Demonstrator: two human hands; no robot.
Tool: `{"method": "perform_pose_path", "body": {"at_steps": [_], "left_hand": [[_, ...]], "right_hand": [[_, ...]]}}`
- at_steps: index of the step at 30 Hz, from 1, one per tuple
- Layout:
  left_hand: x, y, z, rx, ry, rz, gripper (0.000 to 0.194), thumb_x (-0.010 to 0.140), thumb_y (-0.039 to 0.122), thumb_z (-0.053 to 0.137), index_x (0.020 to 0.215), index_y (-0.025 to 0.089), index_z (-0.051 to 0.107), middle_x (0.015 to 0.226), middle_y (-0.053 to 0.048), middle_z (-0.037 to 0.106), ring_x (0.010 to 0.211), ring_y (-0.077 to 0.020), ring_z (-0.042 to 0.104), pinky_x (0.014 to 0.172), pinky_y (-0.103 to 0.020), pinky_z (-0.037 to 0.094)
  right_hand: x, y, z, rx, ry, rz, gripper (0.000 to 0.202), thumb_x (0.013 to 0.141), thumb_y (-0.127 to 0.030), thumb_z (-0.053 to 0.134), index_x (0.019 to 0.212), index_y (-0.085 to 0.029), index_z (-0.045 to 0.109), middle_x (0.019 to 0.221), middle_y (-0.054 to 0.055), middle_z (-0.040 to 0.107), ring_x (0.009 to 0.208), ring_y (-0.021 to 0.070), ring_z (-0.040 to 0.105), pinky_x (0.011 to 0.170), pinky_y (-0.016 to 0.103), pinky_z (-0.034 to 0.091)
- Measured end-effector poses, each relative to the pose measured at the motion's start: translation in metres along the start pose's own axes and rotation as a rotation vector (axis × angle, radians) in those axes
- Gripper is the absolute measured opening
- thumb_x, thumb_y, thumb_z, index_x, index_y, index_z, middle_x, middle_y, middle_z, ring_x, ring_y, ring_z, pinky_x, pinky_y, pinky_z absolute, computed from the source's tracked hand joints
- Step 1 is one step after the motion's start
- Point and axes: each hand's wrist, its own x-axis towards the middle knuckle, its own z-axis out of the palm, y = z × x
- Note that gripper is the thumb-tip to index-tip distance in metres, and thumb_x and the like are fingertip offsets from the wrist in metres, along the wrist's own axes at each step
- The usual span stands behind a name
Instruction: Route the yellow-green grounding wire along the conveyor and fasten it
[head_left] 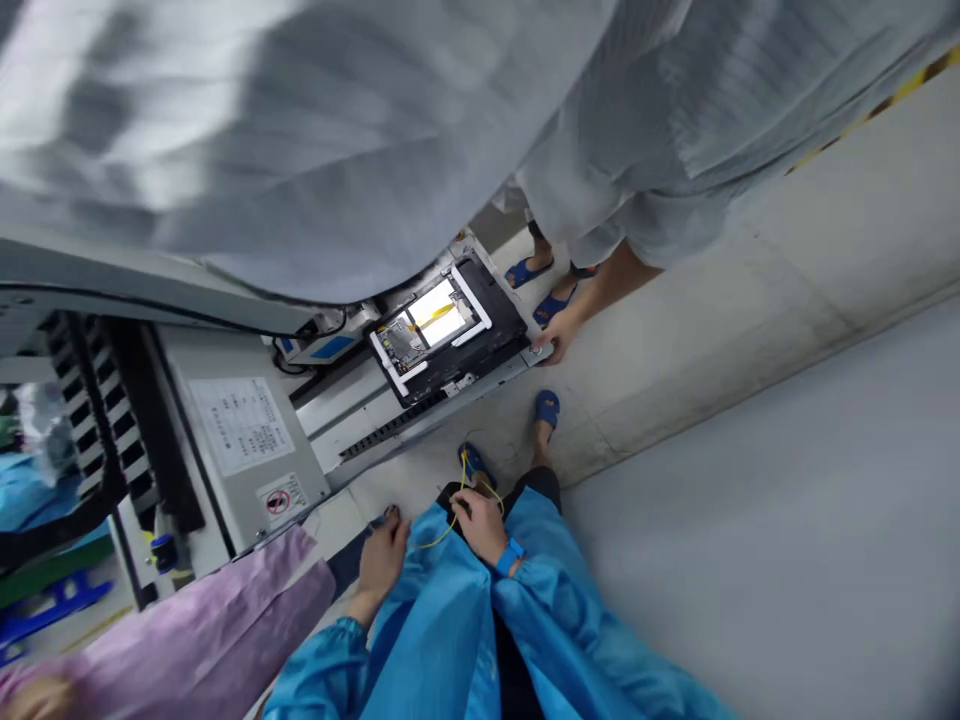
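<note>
My right hand (482, 522), with a blue wristband (511, 556) at its wrist, is low in front of my blue coat. Its fingers are pinched on a thin yellow cord (463, 470), which loops above the hand and trails toward my left hand. My left hand (381, 558) is beside my coat, fingers curled; whatever may be in them is hidden. Ahead of both hands, an opened flat device (427, 318) with exposed inner parts lies in a black fixture (491, 295) with white corner pieces, on a machine slide.
A co-worker's hand (559, 335) touches the slide's end. Grey-white clothing (300, 130) of people fills the top. A pink sleeve (217, 620) reaches in at lower left. The machine housing (232, 400) stands left, a grey panel (787, 530) right. Blue sandals (548, 407) show on the floor.
</note>
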Motion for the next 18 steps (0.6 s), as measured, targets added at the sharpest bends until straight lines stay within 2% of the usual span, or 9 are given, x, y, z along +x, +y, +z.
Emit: {"method": "perform_pose_path", "body": {"at_steps": [2,4,7,9,12,14,18], "left_hand": [[0.01,0.007,-0.004,-0.079,-0.008,0.071,0.031,0.086,0.048,0.058,0.085,0.019,0.067,0.088,-0.009,0.065,0.093,-0.0253,0.058,0.088,-0.035,0.041],[0.021,0.012,-0.001,-0.204,-0.121,0.081,0.037,0.086,0.049,0.057,0.1,0.017,0.069,0.098,-0.013,0.067,0.101,-0.0266,0.06,0.093,-0.036,0.043],[0.034,0.012,0.007,-0.45,-0.392,-0.006,0.048,0.09,0.047,0.055,0.12,0.01,0.063,0.102,-0.017,0.069,0.095,-0.0251,0.066,0.087,-0.037,0.051],[0.04,0.009,0.009,-0.661,-0.489,-0.11,0.048,0.088,0.042,0.063,0.124,0.01,0.061,0.098,-0.013,0.068,0.085,-0.0204,0.067,0.081,-0.033,0.054],[0.05,0.003,0.004,-0.896,-0.462,-0.201,0.041,0.083,0.031,0.074,0.117,0.011,0.064,0.076,-0.001,0.06,0.065,-0.0115,0.059,0.066,-0.024,0.053],[0.059,0.002,0.0,-0.956,-0.403,-0.248,0.028,0.086,0.028,0.072,0.107,0.011,0.067,0.07,0.001,0.056,0.06,-0.01,0.055,0.058,-0.022,0.051],[0.073,0.009,0.007,-1.011,-0.226,-0.32,0.013,0.091,0.023,0.064,0.099,0.013,0.068,0.08,-0.004,0.063,0.072,-0.0129,0.063,0.07,-0.026,0.056]], "right_hand": [[-0.011,-0.013,0.005,0.002,-0.031,-0.028,0.016,0.09,-0.017,0.06,0.097,-0.021,0.073,0.1,0.002,0.074,0.096,0.0164,0.068,0.087,0.024,0.047],[-0.025,-0.027,0.011,0.014,-0.083,-0.058,0.017,0.089,-0.017,0.061,0.098,-0.022,0.074,0.1,0.001,0.074,0.095,0.015,0.068,0.086,0.023,0.047],[-0.049,-0.045,0.027,0.047,-0.183,-0.114,0.019,0.088,-0.018,0.063,0.1,-0.025,0.076,0.101,-0.001,0.075,0.096,0.0139,0.069,0.087,0.021,0.047],[-0.059,-0.05,0.04,0.061,-0.25,-0.153,0.02,0.087,-0.018,0.064,0.1,-0.026,0.077,0.101,-0.002,0.076,0.095,0.0136,0.069,0.087,0.02,0.047],[-0.058,-0.044,0.06,0.081,-0.328,-0.205,0.019,0.088,-0.02,0.064,0.1,-0.026,0.077,0.103,-0.003,0.076,0.098,0.0143,0.07,0.087,0.02,0.047],[-0.05,-0.031,0.07,0.115,-0.351,-0.216,0.02,0.088,-0.02,0.064,0.102,-0.026,0.077,0.105,-0.002,0.076,0.1,0.0151,0.07,0.088,0.021,0.047],[-0.023,0.004,0.076,0.239,-0.35,-0.193,0.021,0.087,-0.019,0.065,0.102,-0.026,0.077,0.105,-0.002,0.076,0.102,0.0161,0.07,0.09,0.022,0.048]]}}
